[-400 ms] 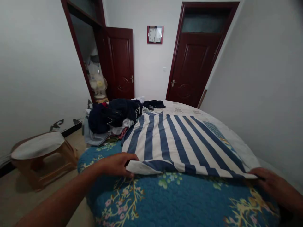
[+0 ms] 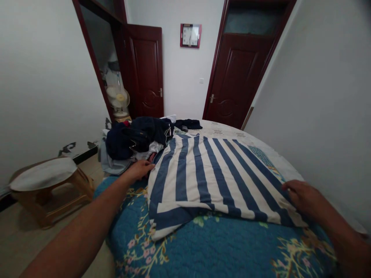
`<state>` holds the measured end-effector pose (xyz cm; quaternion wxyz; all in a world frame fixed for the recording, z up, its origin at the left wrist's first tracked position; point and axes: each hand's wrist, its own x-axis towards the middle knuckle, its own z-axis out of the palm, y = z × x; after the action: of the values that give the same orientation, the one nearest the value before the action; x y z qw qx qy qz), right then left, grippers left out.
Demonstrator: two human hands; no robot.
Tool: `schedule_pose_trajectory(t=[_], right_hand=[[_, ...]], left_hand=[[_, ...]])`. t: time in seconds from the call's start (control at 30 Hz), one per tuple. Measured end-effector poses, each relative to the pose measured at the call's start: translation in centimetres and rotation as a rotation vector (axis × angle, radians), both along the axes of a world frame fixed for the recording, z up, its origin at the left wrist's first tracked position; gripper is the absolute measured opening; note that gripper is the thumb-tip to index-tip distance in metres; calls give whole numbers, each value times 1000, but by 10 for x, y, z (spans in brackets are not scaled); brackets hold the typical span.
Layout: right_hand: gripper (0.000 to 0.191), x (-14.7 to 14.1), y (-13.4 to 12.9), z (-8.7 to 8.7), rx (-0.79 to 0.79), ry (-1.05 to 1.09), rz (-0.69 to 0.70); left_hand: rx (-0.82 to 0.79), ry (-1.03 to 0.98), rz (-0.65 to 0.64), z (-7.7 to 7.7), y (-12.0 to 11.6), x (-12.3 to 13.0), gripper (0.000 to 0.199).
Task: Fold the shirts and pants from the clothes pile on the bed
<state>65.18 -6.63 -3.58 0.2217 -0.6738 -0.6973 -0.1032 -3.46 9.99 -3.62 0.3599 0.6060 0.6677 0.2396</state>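
A blue-and-white striped cloth (image 2: 191,177) lies spread over a teal flower-patterned quilted cover (image 2: 226,249), facing a white wall (image 2: 179,88) with a square red-framed clock (image 2: 190,36); the left hand (image 2: 140,170) and right hand (image 2: 303,195) curl at the cloth's opposite side edges, whether gripping I cannot tell

- my cloth (image 2: 218,177): chunky stripes, dusty blue and off-white
- the quilt (image 2: 232,247) I've got under it: teal-blue, pink blossoms, yellowish sprigs
- my clothes heap (image 2: 142,135): mostly navy, bit of pale grey, dab of red
- doors (image 2: 146,65) I'm facing: dark reddish brown
- clock (image 2: 190,35): red frame, white face
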Motion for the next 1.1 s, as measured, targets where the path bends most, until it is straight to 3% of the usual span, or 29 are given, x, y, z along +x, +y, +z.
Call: schedule_pose_trajectory(t=[0.1,0.17,0.3,0.37,0.43,0.5,0.67,0.77,0.83,0.87,0.93,1.0,1.1], right_hand=[[30,-66,28,12,-53,35,144],[30,-108,43,9,-80,64,248],[33,-176,55,-22,-72,128,420],[36,-198,54,-37,-72,137,480],[37,-212,48,-45,-73,132,507],[35,-220,42,-42,-89,135,526],[36,-251,21,-14,-159,202,673],[40,-284,10,-7,-249,173,761],[27,-304,5,-9,-288,106,763],[19,-312,3,-10,-295,72,756],[12,-321,1,-12,-286,33,758],[12,-323,-2,-12,-264,41,791],[16,-317,-9,-7,-284,101,876]], left_hand=[[-32,-187,-23,-6,3,13,52],[37,-205,-33,-1,2,14,49],[367,310,0,13,0,1,28],[455,565,-13,15,-4,-6,20],[478,671,-60,12,-7,-8,20],[449,639,-86,5,-7,-6,25],[371,392,-38,-6,-5,1,49],[497,430,44,-6,-16,5,45],[609,484,65,-3,-32,13,43],[636,484,11,-2,-42,19,41],[609,431,-214,2,-62,33,40],[508,351,-468,7,-82,46,43],[287,265,-690,16,-102,58,41]])
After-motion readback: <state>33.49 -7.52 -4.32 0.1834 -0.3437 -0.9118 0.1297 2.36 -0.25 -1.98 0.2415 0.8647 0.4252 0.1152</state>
